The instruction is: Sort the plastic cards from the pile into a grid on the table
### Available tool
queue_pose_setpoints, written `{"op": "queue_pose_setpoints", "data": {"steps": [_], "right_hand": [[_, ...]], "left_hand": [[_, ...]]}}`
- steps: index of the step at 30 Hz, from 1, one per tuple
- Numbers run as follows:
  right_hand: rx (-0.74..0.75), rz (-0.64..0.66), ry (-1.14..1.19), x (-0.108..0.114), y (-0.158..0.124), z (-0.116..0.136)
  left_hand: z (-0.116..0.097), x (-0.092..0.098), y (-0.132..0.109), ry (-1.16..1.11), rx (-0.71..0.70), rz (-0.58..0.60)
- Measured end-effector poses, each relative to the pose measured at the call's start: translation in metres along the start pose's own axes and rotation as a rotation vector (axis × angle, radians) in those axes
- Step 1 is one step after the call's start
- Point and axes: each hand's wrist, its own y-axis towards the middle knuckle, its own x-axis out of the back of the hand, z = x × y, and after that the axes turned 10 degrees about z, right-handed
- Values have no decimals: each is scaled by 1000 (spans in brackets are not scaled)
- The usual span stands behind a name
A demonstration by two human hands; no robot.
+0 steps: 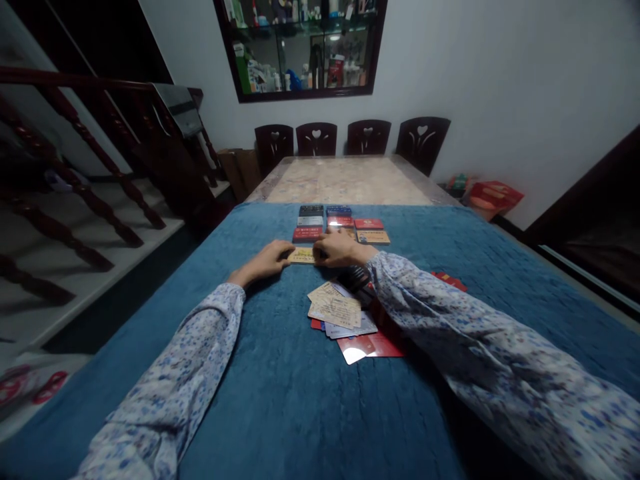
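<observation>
Both hands are stretched forward over a blue cloth. My left hand (267, 259) grips the left end of a small yellow card stack (302, 255), fingers closed on its edge. At the other end, my right hand (340, 248) has its fingers curled round the same stack. Just beyond lie neat card stacks in rows: a red stack (307, 234), a grey-white stack (310, 221), a dark stack (311, 210), a blue stack (339, 211) and an orange stack (373, 237). Nearer to me, loose cards (336, 310) overlap in an untidy pile, partly hidden by my right forearm.
The blue cloth (240, 400) covers the near part of a long table (340, 180). More red cards (450, 281) lie right of my right sleeve. Dark chairs (316, 139) line the far end. A wooden railing (75, 127) stands left; red bags (495, 197) sit at the right.
</observation>
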Motion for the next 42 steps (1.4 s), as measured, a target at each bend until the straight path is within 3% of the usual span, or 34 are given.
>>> {"op": "queue_pose_setpoints", "data": {"steps": [26,34,42], "right_hand": [[5,-12,-34,2,1,5],[33,-28,-89,4,-6,2],[25,-150,-103,8,-25,-12]], "left_hand": [[11,-12,2,67,30,-35],[1,-13,0,158,9,-105],[-13,-9,-3,167,-19,-149]]}}
